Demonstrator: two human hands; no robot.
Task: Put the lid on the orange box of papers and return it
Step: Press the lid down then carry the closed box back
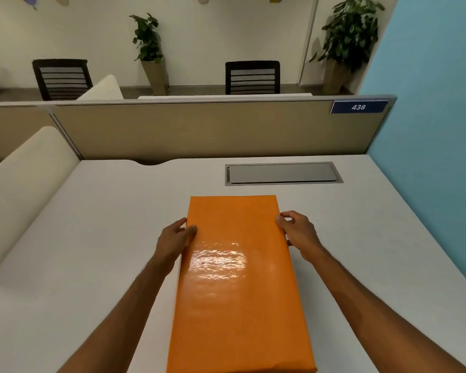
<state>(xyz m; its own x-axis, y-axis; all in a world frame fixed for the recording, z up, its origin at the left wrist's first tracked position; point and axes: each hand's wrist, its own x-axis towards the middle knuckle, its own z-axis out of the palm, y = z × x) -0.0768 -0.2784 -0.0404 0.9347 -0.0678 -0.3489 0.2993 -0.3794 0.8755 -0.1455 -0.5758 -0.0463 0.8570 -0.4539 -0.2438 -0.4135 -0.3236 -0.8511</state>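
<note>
A long orange box (240, 286) with its glossy orange lid on top lies lengthwise on the white desk (92, 238), reaching from the near edge toward the middle. My left hand (172, 238) presses against the box's left side near the far end, thumb on the lid's edge. My right hand (297, 232) grips the right side opposite, fingers curled over the rim. The papers inside are hidden by the lid.
A grey cable hatch (283, 173) is set into the desk just beyond the box. A beige partition (199, 130) with a blue "438" label (359, 106) closes the far side. A blue wall (428, 130) stands at the right, a cream divider (24, 184) at the left.
</note>
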